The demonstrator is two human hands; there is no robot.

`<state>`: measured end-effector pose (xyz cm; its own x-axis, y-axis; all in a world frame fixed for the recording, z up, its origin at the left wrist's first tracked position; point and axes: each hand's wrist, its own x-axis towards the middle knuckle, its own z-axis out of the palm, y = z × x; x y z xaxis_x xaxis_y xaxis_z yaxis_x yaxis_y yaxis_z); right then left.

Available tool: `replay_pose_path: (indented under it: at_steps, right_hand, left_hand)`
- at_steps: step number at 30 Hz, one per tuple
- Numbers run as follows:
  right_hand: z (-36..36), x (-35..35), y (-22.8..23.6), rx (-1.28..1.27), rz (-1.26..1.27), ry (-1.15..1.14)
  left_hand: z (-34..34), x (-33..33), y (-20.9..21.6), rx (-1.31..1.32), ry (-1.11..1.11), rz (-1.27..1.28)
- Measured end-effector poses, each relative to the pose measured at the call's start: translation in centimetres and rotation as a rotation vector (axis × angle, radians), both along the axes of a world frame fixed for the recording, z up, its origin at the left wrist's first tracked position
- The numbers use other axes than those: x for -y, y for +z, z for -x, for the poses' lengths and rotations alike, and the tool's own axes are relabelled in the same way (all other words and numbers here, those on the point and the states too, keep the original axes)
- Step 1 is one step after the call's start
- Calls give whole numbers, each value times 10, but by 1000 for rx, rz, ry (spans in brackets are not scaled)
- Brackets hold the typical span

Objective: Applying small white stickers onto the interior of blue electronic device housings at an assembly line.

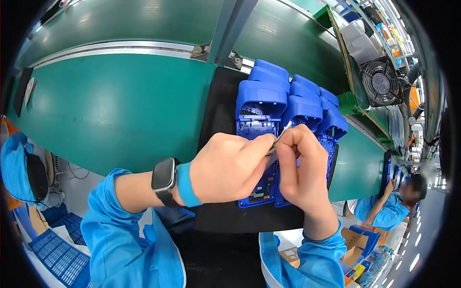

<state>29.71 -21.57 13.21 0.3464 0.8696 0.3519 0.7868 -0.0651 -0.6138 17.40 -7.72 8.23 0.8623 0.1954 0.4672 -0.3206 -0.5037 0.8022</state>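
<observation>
Blue sleeves (pixel 113 235) up close, with a small pale strip (pixel 288 126) pinched at mid-frame

Nearest the camera, along the lower edge: blue sleeves, pushed up to bare the forearms. On the left wrist, a black smartwatch (pixel 164 174), with a turquoise wristband (pixel 188 185) just beside it.

At the centre of the frame, grasping the strip between thumb and index of the left hand (pixel 228 165). Immediately to the right, clenched on the same strip with the right hand (pixel 307 175), other fingers curled inward. Held up over the blue housings (pixel 261 93), slightly right of the middle. Largely covered by the fingers, so hard to make out in full: only a pale tip in plain sight, with something dark close below.

Beneath both hands, lying in three overlapping columns on a black mat (pixel 249 222): the housings, with hollow openings and ribbed interiors. Under the mat and across the left half, a green tabletop (pixel 120 105).

At upper centre, a grey metal post (pixel 231 26). At upper right, a black fan (pixel 382 84). At lower right, a co-worker (pixel 386 212) in blue, well apart, near an open cardboard box (pixel 354 240). At lower left, blue slotted crates (pixel 60 252).
</observation>
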Motion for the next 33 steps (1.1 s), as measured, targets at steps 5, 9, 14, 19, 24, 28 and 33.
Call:
replay_pose_path:
  at_steps: [5, 9, 14, 19, 24, 28, 33]
  right_hand:
    - [2, 10, 21, -447, -38, 84]
    - [-21, 8, 11, -97, 172, 222]
    - [-13, 4, -9, -3, 429, 363]
    - [-9, 8, -3, 129, 490, 503]
    - [-8, 8, -12, 192, 549, 528]
    - [-6, 7, -13, 204, 542, 521]
    - [-4, 6, -12, 228, 551, 521]
  left_hand:
    - [5, -19, 18, 74, 226, -267]
    - [-4, -55, 2, 78, 186, 518]
    - [-15, -76, -32, 187, 87, 895]
    - [-22, -75, -42, 163, 77, 979]
    - [-37, -80, -65, 613, -297, 609]
    - [-24, -62, -45, 213, -111, 1074]
    - [-25, -66, -53, 428, -131, 629]
